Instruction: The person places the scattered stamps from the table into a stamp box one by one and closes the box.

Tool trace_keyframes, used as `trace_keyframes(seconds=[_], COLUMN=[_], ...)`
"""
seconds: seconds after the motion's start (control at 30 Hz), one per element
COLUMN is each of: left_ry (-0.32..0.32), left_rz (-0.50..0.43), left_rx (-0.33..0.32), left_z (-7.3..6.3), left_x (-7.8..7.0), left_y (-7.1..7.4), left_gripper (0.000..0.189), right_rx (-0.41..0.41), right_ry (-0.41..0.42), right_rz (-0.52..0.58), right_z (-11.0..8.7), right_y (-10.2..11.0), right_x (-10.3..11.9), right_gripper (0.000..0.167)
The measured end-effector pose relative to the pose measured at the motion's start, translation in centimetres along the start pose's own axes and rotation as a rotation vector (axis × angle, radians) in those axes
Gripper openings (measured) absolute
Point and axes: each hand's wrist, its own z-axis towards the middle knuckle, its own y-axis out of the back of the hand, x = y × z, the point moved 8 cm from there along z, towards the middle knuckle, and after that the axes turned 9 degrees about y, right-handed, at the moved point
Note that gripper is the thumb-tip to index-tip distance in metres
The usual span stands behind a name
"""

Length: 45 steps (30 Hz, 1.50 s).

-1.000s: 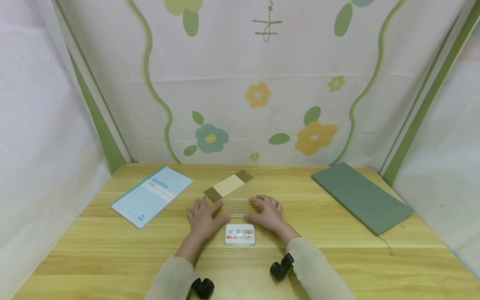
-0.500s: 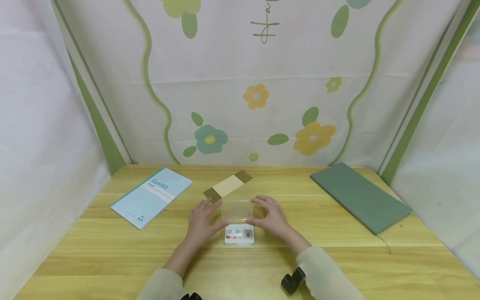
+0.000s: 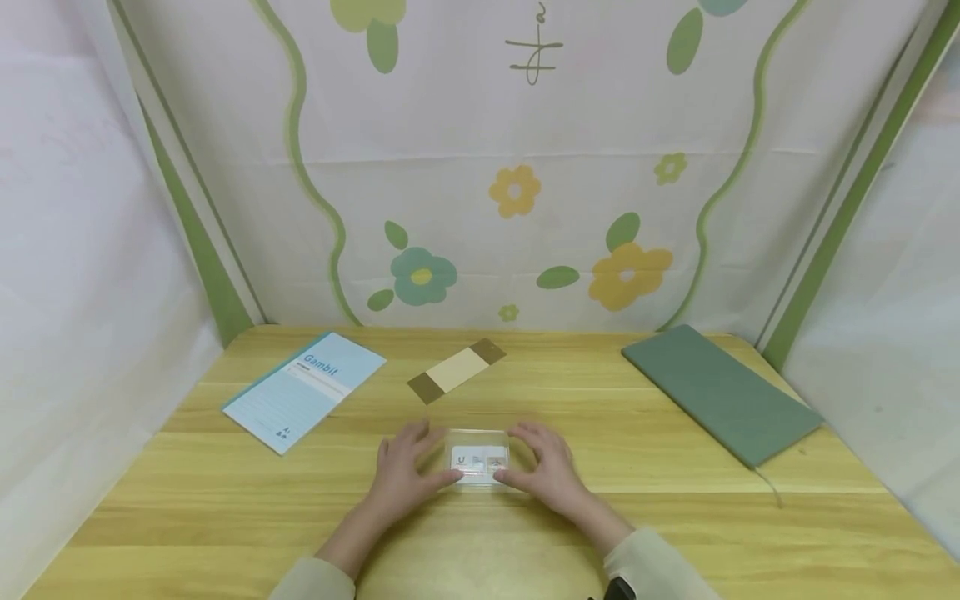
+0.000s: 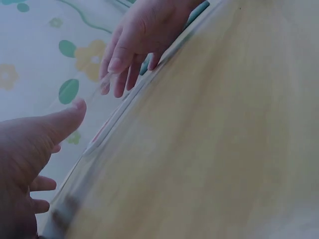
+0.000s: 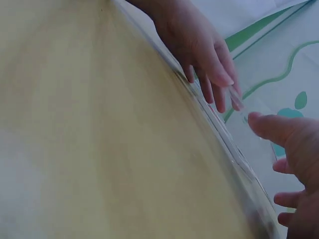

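A clear plastic lid (image 3: 477, 432) is held level between my two hands, close over a white printed card (image 3: 471, 460) in a shallow clear case on the table. My left hand (image 3: 401, 473) pinches the lid's left side between thumb and fingers. On the opposite side my right hand (image 3: 551, 473) grips it the same way. In the left wrist view the thin lid (image 4: 95, 92) spans the gap between both thumbs, above the case's edge (image 4: 107, 130). From the right wrist, the lid's edge (image 5: 236, 98) shows at the left hand's thumb tip.
On the wooden table (image 3: 480, 550), a light blue notebook (image 3: 303, 393) lies at left. A beige strip with brown ends (image 3: 456, 372) lies behind the hands. A dark green notebook (image 3: 722, 396) with a ribbon lies at right. A flowered curtain (image 3: 465, 125) hangs at the back.
Both hands have lifted the clear lid from the table behind the case and brought it toward the body, so it now overlaps the white card. The notebooks and beige strip stay put.
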Motion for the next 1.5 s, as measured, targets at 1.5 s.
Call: trace_keyframes(seconds=[1.5], left_ry=[0.006], left_rz=[0.154], left_rx=[-0.003], left_z=[-0.57], left_x=[-0.11], left_y=[-0.92], left_gripper=[0.064], right_rx=[0.06], right_ry=[0.027], right_rz=[-0.242], right_z=[-0.96], right_y=[-0.31], right_x=[0.13], right_gripper=[0.06])
